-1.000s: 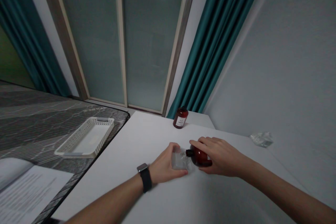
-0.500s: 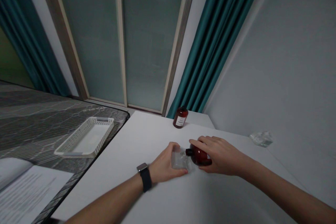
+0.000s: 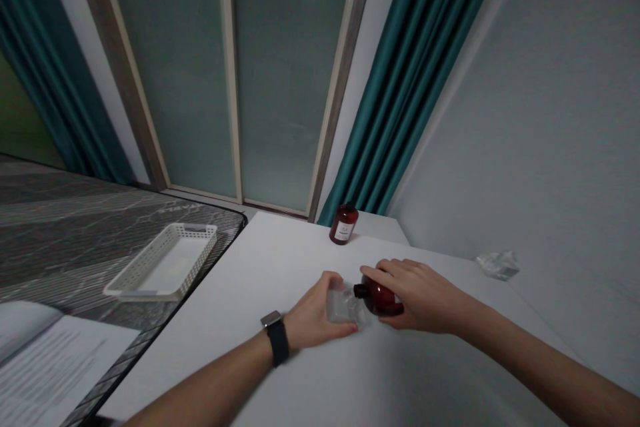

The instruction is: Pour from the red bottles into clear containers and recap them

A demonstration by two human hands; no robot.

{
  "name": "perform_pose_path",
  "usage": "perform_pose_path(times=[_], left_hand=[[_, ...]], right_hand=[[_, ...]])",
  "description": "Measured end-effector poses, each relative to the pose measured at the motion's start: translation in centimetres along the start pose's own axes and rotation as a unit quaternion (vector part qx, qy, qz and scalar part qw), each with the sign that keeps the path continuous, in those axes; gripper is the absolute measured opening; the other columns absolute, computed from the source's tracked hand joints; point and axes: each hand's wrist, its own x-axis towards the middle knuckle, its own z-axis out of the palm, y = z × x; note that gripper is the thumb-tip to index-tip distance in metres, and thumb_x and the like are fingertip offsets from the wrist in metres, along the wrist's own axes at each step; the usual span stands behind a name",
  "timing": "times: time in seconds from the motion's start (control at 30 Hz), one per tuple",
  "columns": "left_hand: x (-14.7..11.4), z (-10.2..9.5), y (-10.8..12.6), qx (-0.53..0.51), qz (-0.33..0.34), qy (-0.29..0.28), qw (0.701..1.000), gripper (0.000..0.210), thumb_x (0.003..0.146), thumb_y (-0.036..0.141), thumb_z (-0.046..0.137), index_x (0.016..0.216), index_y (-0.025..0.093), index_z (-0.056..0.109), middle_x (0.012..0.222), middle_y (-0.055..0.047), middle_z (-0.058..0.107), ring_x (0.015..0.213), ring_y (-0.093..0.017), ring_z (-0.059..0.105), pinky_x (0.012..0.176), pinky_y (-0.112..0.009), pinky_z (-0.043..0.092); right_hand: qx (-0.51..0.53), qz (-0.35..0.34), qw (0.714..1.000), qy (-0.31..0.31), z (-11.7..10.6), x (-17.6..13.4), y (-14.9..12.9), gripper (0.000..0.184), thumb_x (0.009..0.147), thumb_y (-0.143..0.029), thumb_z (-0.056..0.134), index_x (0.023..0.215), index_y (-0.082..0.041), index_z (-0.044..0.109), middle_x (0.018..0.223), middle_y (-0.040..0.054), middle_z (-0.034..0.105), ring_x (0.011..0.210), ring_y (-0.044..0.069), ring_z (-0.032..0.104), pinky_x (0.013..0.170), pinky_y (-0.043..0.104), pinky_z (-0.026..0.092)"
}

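Note:
My left hand point(image 3: 313, 317), with a dark watch on the wrist, is closed around a clear, see-through container point(image 3: 341, 307) above the white table point(image 3: 240, 320). My right hand point(image 3: 420, 293) grips a dark red-brown bottle point(image 3: 381, 299) tipped on its side. Its black neck point(image 3: 361, 291) points left and reaches the container's edge; whether they touch I cannot tell. Part of the bottle's label is hidden under my right fingers. A second brown bottle point(image 3: 344, 223) with a white label stands upright at the table's far edge.
At the left, a white perforated basket point(image 3: 120, 287) sits on a grey patterned surface beside the table, with an open book point(image 3: 65, 360) nearer to me. A crumpled clear plastic item point(image 3: 499, 265) lies at the right by the wall. Teal curtains point(image 3: 400, 73) hang behind.

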Motion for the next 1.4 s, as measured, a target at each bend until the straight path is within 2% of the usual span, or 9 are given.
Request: perform_pose_path(times=[0.3, 0.8, 1.13, 1.4], left_hand=[[-0.08, -0.08, 0.12, 0.005, -0.001, -0.002, 1.000, 0.063, 0.068, 0.028, 0.081, 0.115, 0.021, 0.040, 0.111, -0.008, 0.059, 0.100, -0.026, 0.060, 0.087, -0.044, 0.049], [-0.10, 0.01, -0.22, 0.008, 0.005, 0.002, 1.000, 0.063, 0.068, 0.027, 0.082, 0.115, 0.021, 0.040, 0.112, -0.008, 0.059, 0.099, -0.026, 0.060, 0.087, -0.044, 0.049], [-0.06, -0.08, 0.00, 0.006, -0.004, -0.010, 1.000, 0.064, 0.069, 0.028, 0.082, 0.116, 0.020, 0.039, 0.113, -0.009, 0.058, 0.101, -0.026, 0.059, 0.087, -0.044, 0.048], [-0.09, 0.04, -0.35, 0.005, -0.003, 0.002, 1.000, 0.064, 0.068, 0.028, 0.082, 0.116, 0.020, 0.041, 0.112, -0.008, 0.059, 0.100, -0.026, 0.059, 0.087, -0.043, 0.049]], right_hand=[[-0.003, -0.008, 1.000, 0.018, 0.17, 0.10, 0.20, 0.057, 0.077, -0.032, 0.067, 0.131, -0.024, 0.051, 0.105, 0.0102, 0.066, 0.089, 0.029, 0.066, 0.075, 0.039, 0.046], [-0.012, -0.007, 1.000, -0.001, -0.22, 0.11, -0.02, 0.057, 0.079, -0.032, 0.067, 0.133, -0.023, 0.050, 0.109, 0.0113, 0.066, 0.092, 0.030, 0.066, 0.079, 0.042, 0.048], [-0.018, -0.016, 1.000, 0.010, 0.24, 0.03, 0.28, 0.058, 0.079, -0.034, 0.070, 0.133, -0.023, 0.050, 0.108, 0.0109, 0.066, 0.091, 0.029, 0.066, 0.077, 0.041, 0.049], [-0.024, -0.013, 1.000, 0.010, 0.29, 0.17, 0.29, 0.056, 0.081, -0.035, 0.069, 0.132, -0.023, 0.050, 0.109, 0.0107, 0.067, 0.092, 0.030, 0.066, 0.078, 0.042, 0.048]])
